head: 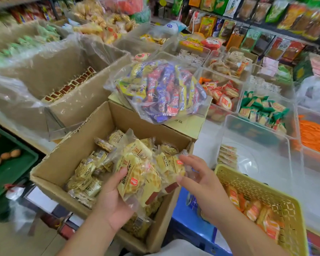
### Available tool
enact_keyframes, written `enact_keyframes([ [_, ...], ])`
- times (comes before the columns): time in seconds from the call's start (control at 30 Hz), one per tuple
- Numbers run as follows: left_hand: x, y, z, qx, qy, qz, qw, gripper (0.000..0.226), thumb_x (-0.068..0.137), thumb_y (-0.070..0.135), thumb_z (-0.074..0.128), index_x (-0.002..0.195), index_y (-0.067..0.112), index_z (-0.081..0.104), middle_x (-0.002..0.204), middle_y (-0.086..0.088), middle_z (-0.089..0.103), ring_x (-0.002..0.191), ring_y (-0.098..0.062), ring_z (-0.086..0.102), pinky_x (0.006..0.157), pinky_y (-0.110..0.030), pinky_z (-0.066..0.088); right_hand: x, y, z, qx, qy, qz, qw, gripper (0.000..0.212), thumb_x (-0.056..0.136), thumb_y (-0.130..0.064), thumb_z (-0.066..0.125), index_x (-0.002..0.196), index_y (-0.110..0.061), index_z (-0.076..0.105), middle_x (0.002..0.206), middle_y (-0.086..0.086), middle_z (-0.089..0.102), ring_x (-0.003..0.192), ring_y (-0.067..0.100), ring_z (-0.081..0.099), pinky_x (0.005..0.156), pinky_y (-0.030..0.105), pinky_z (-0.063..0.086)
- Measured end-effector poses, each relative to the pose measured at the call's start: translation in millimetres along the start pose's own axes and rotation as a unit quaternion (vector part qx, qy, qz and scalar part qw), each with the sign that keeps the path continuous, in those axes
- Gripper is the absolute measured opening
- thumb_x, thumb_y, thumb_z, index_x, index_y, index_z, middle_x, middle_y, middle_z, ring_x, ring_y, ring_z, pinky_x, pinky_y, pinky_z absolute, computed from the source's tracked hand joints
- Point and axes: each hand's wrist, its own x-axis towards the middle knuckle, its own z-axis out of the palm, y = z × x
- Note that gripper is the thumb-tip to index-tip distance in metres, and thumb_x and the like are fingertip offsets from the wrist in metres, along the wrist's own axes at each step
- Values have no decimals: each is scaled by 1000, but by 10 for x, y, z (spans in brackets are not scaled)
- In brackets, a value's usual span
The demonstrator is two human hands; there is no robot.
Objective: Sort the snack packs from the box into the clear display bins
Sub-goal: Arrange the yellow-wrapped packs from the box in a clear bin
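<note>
The person's left hand (115, 198) is closed around a handful of snack packs (139, 178), yellow waffle biscuits in clear wrappers, with the thumb lying across the front of the lowest one and the fingers hidden beneath. The right hand (198, 180) is curled as well, pinching a single pack (174, 166) between thumb and fingers at the right edge of that handful. Both hands are over the right half of an open cardboard box (63, 163), above its near right corner. More loose packs (87, 174) of the same kind lie jumbled on the box's floor. To the right of the box stands a large clear bin (257, 145), and a few small packs (227, 156) are stood on edge against its left wall. In front of that bin, under the right forearm, is a yellow basket (277, 193) with orange packs (257, 213) in it. Behind the box a plastic bag of mixed sweets (161, 89) rests on a closed carton (188, 124). Further right, other clear bins hold red-and-orange packs (222, 95) and green-and-yellow packs (262, 109). At the left, a big plastic-lined box (72, 100) holds a row of brown packs, and a green crate (11, 163) sits lower down.
</note>
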Motion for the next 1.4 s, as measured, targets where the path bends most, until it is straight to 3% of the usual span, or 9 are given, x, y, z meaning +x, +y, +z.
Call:
enact_keyframes([
  [0.13,13,-200,254,-1,-19,7,1000,81,42,26,104,116,10,78,131,-21,69,119,-42,67,97,-57,55,-71,-19,-403,-15,-130,-43,990,75,78,-14,74,141,-49,51,151,-46,16,140,-16,28,94,16,51],
  [0.23,33,-408,484,-4,-29,7,1000,79,46,25,103,119,9,77,132,-22,68,119,-41,67,93,-55,58,-60,-21,-679,-155,-152,-103,971,83,71,-32,74,142,-59,39,158,-38,2,145,-10,23,98,14,48],
  [0.5,216,-1037,1000,-7,46,56,997,38,71,28,77,104,9,82,115,-20,75,98,-38,76,77,-50,62,93,310,-1355,-162,-100,-137,972,85,79,-5,72,135,-64,45,154,-37,16,120,-16,48,84,16,54],
  [0.63,329,-1276,1331,17,43,55,997,37,61,32,80,91,12,85,107,-20,77,93,-40,76,79,-53,61,187,462,-1749,-165,-73,-170,969,54,73,-26,84,109,-59,61,148,-38,29,85,-1,65,70,14,51],
  [0.77,491,-1429,1548,24,48,37,998,48,51,27,90,95,9,84,112,-22,76,101,-42,74,79,-60,61,274,639,-2122,-265,-19,-206,942,40,63,-55,86,89,-54,56,140,-34,45,128,-1,42,106,26,33],
  [0.9,739,-1552,1682,36,32,21,999,61,50,24,97,107,7,81,115,-19,75,104,-38,73,91,-56,58,304,802,-2369,-226,-21,-173,958,37,67,-77,69,80,-44,57,126,-37,55,127,-3,38,101,18,30],
  [1.03,967,-1606,1741,36,12,19,999,55,49,24,98,99,9,82,105,-17,77,96,-35,76,87,-56,60,258,1016,-2539,-150,-79,-78,982,55,73,-84,60,90,-33,49,84,-12,63,78,8,59,71,22,51],
  [1.2,1280,-1616,1734,29,29,37,998,87,31,21,104,113,10,76,108,-15,76,98,-32,74,94,-52,57,351,1176,-2790,-58,23,-16,998,42,78,-70,67,85,-33,48,65,-8,45,57,10,46,52,28,54],
  [1.4,1509,-1708,1765,76,61,25,995,20,77,24,67,85,14,83,87,-10,78,69,-26,75,56,-36,62,1055,1300,-3313,-94,180,0,979,22,94,-24,69,99,-43,58,93,-14,73,84,10,71,68,35,61],
])
